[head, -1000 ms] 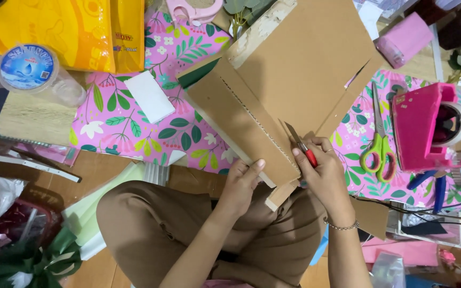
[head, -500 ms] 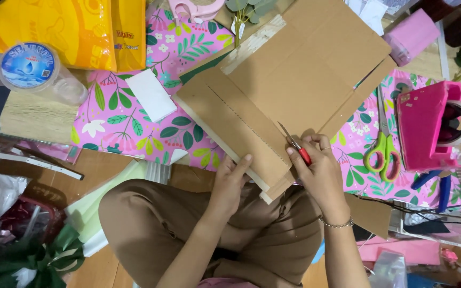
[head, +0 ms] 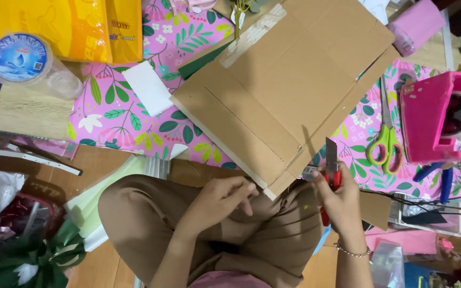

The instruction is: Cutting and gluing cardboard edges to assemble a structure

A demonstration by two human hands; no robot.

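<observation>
1. The red knife [head: 331, 173] has come off the cardboard [head: 289, 90] since a moment ago; its blade now points up just past the sheet's near right edge. The left hand [head: 217, 200] has let go of the sheet.
2. The cardboard lies flat on the flowered cloth [head: 118, 114], far of both hands, its near corner between them.
3. The right hand [head: 340, 200] is closed around the knife handle. The left hand rests on the lap, fingers loosely curled, holding nothing.
</observation>
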